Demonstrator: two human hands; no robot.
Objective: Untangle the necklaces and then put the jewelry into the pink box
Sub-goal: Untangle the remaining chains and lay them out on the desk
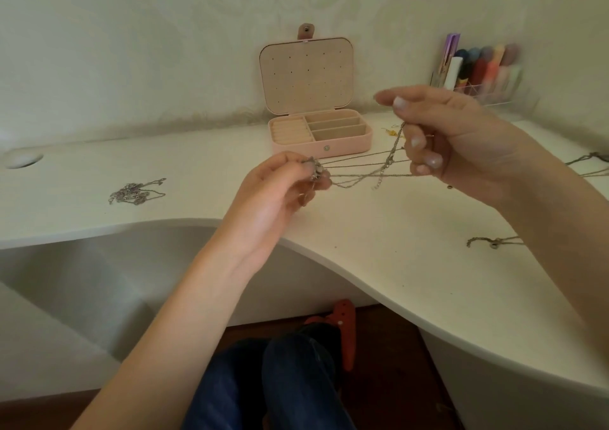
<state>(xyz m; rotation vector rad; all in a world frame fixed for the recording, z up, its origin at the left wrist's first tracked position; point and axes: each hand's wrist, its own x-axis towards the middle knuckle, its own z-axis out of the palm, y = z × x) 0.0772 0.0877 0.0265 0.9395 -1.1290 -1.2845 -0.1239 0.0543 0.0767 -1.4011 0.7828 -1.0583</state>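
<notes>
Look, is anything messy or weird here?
Yes. The silver chains stretched between the left hand and right hand cross each other in a tangle. Another chain pile lies bunched on the desk, far left of the open pink box, whose compartments look empty.
</notes>
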